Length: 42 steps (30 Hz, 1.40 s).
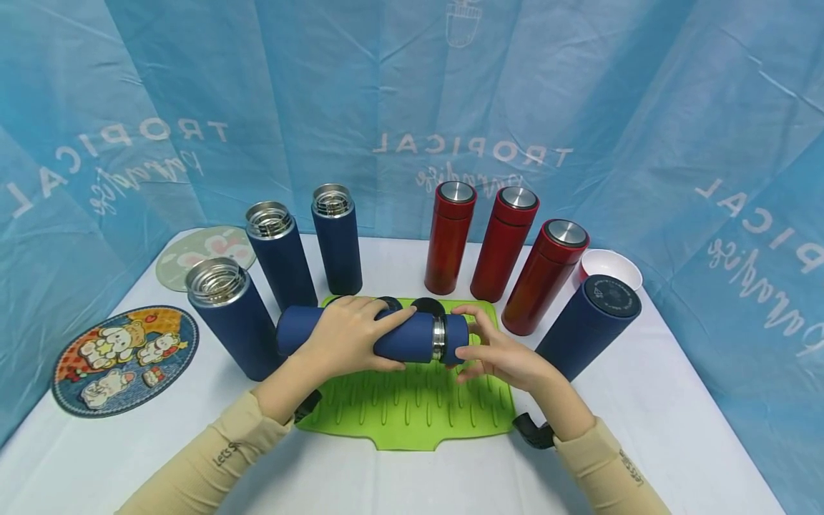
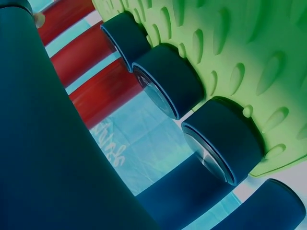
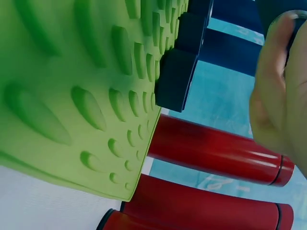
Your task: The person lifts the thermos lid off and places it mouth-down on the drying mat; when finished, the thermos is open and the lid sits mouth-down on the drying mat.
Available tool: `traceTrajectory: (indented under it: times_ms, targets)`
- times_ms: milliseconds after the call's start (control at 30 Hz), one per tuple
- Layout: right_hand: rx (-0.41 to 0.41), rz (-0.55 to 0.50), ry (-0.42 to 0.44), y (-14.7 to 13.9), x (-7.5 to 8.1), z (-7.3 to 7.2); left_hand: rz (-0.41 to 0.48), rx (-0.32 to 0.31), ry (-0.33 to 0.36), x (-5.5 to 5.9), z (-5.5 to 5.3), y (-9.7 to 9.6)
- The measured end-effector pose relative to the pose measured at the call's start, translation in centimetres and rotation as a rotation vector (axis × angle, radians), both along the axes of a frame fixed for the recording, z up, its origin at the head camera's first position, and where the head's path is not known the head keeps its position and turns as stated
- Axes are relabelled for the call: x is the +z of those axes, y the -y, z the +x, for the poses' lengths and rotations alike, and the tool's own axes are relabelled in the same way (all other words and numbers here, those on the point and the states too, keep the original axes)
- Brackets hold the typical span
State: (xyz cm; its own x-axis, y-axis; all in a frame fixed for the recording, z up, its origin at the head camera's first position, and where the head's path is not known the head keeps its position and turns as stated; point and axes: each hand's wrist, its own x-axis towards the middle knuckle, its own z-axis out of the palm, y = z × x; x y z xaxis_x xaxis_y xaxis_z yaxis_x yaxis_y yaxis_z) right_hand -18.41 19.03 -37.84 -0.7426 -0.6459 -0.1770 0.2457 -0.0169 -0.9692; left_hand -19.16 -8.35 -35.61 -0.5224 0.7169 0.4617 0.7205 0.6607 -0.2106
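Note:
A blue thermos bottle (image 1: 410,342) lies level in the air over a green ribbed mat (image 1: 412,411). My left hand (image 1: 350,336) grips its body from above. At its right end my right hand (image 1: 508,357) pinches the blue cap (image 1: 456,337) between thumb and fingers. A narrow silver neck band (image 1: 439,338) shows between cap and body. Along the mat's far edge stand three loose blue caps; the left wrist view shows a near cap (image 2: 228,136), a middle cap (image 2: 175,79) and a far cap (image 2: 129,38). In the head view the bottle and left hand partly hide them.
Three uncapped blue bottles (image 1: 335,243) stand at left, three capped red bottles (image 1: 450,239) at back right. Another blue bottle (image 1: 582,329) with a black disc on top stands at right, near a white bowl (image 1: 614,267). A cartoon oval placemat (image 1: 125,361) lies at left.

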Motion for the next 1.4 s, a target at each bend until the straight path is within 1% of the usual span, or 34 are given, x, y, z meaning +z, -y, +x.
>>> traceTrajectory:
  times_ms: [167, 300, 400, 500, 567, 667, 833, 933, 1067, 1200, 1267, 1400]
  targets:
    - [-0.004, -0.041, -0.041, -0.3, -0.1, 0.0, 0.020, -0.004, -0.016, -0.1, -0.1, 0.1]
    - [-0.019, -0.095, -0.077, -0.6, 0.0, 0.0, 0.034, -0.004, -0.008, -0.2, -0.2, 0.2]
    - [-0.063, -0.128, -0.096, -0.7, 0.0, 0.0, 0.051, 0.008, 0.014, -0.1, -0.1, 0.3]
    - [-0.131, -0.121, -0.114, -0.7, -0.1, -0.1, 0.086, 0.041, 0.064, 0.1, -0.1, 0.5]
    - [-0.179, -0.080, -0.129, -0.7, -0.2, -0.1, 0.132, 0.078, 0.108, 0.3, -0.1, 0.6]
    - [-0.231, 0.010, -0.152, -0.7, -0.4, -0.2, 0.230, 0.136, 0.189, 0.7, -0.3, 0.7]
    - [-0.273, 0.160, -0.194, -0.7, -0.8, -0.3, 0.441, 0.218, 0.368, 1.5, -0.6, 0.6]
    - [-0.292, 0.253, -0.248, -0.7, -1.0, -0.3, 0.582, 0.245, 0.466, 1.8, -0.9, 0.6]
    - [-0.306, 0.394, -0.371, -0.4, -1.3, -0.3, 0.754, 0.244, 0.554, 2.3, -1.4, 0.5]
    - [-0.319, 0.493, -0.478, -0.2, -1.6, -0.2, 0.863, 0.229, 0.633, 2.8, -2.1, 0.4]
    - [-0.326, 0.521, -0.497, -0.1, -1.7, -0.1, 0.900, 0.216, 0.665, 2.9, -2.5, 0.3]
    - [-0.334, 0.561, -0.498, 0.1, -1.7, 0.0, 0.986, 0.171, 0.715, 3.1, -3.6, 0.2]
